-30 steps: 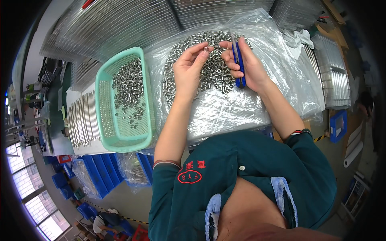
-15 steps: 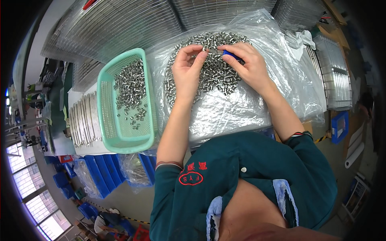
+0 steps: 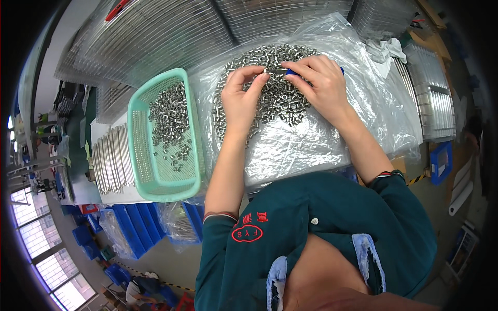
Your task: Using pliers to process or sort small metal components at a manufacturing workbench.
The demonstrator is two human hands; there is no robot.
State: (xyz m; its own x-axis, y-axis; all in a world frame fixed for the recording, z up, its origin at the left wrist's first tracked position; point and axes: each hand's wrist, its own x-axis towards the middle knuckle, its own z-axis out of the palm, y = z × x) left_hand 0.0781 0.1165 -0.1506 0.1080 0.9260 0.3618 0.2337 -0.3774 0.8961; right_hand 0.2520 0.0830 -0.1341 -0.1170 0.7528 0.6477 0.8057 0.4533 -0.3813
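My left hand (image 3: pixel 241 98) is closed, pinching a small silvery metal sleeve (image 3: pixel 265 71) between thumb and index finger. In my right hand (image 3: pixel 326 88) is a hand tool with a blue handle (image 3: pixel 292 72). Its thin metal end points toward the sleeve; the exact tip shape is too small to tell, and I cannot tell whether it touches the sleeve. Below both hands spreads a heap of similar metal sleeves (image 3: pixel 284 98) on clear plastic sheeting (image 3: pixel 295 150). To the left, a mint-green basket (image 3: pixel 165 192) contains more small metal parts (image 3: pixel 171 116).
Stacked clear plastic trays (image 3: pixel 155 41) line the back, with a red-handled item (image 3: pixel 116 9) on top. Metal rods (image 3: pixel 111 160) lie left of the basket. A white cloth (image 3: pixel 386 52) and more trays (image 3: pixel 434 98) stand at right. Blue bins (image 3: pixel 132 228) sit below the table's left front.
The blue-handled tool has turned in my right hand, so its rear end now shows beyond the fingers. My left hand has shifted slightly, still pinching the sleeve. The view has tilted a little.
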